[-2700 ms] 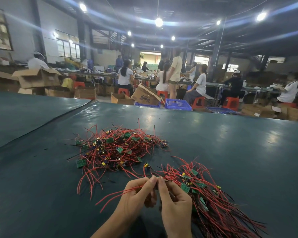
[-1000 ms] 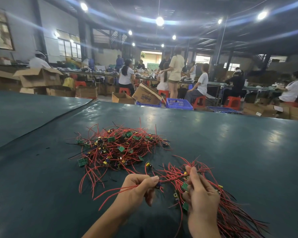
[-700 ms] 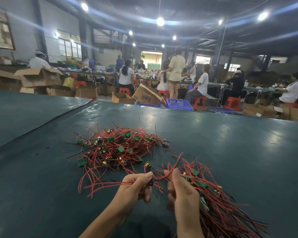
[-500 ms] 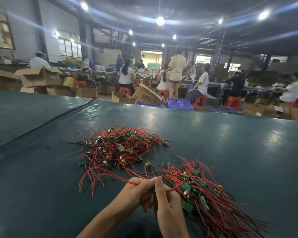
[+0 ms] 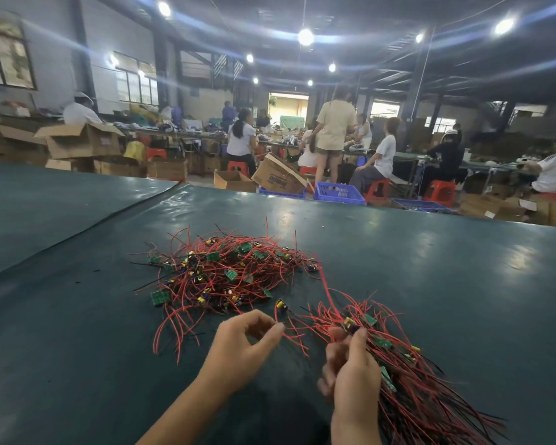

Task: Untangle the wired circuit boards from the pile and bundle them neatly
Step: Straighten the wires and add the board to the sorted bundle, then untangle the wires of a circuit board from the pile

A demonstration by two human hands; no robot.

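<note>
Far on the left, open cardboard boxes (image 5: 81, 142) stand stacked beyond the table (image 5: 61, 316), whose dark green cover fills the near scene; a seam in the cover runs from the near left toward the far middle. Left of centre on the table lies the pile (image 5: 225, 274), a loose tangle of red wires with small green circuit boards caught in it; several wire ends trail from it toward the near side. Just near of the pile is the left hand (image 5: 241, 345), lifted a little off the cover; its thumb and forefinger are pressed together on a thin red wire (image 5: 294, 335) that leads right, the other fingers curled beneath. Between the hands, a single small board (image 5: 281, 307) lies apart from the pile. A long red wire (image 5: 328, 290) runs from the pile's right end down to the right hand (image 5: 353, 377); this hand is blurred, its fingers curled round the gathered wires, fingertips at a small part on top. From it the bundle (image 5: 424, 403) fans out to the near right, wires lying roughly side by side, green boards clustered at the end beside the hand. Far off, right of centre, a blue crate (image 5: 339, 191) and red stools (image 5: 438, 192) stand on the floor; people sit at long benches.
</note>
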